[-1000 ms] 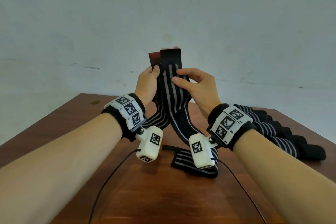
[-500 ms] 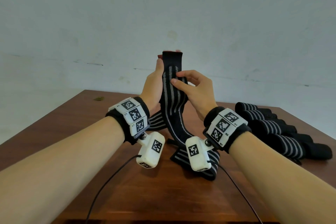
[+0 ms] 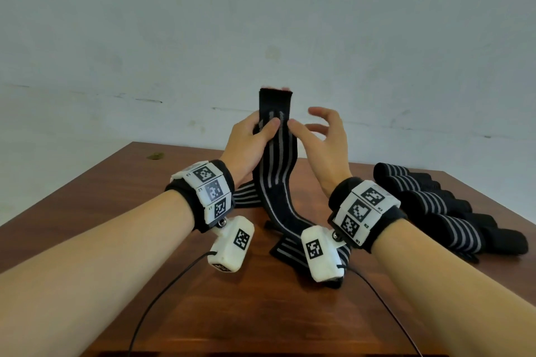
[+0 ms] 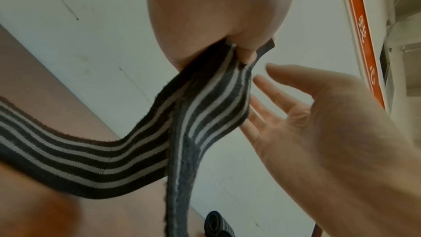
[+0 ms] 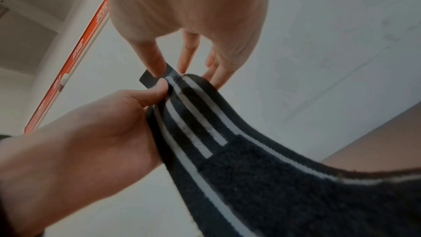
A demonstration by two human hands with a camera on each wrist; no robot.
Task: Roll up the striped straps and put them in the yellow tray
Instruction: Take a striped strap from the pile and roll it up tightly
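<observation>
Black elastic strap point(image 3: 277, 180) with grey stripes, centre frame — upper end pinched in left hand point(image 3: 251, 142), rest trailing to wooden desk point(image 3: 232, 304). Right hand point(image 3: 324, 139) let go since half-second ago, now open-fingered beside it. Rolled straps point(image 3: 435, 211) — soft striped cylinders — at right.
</observation>
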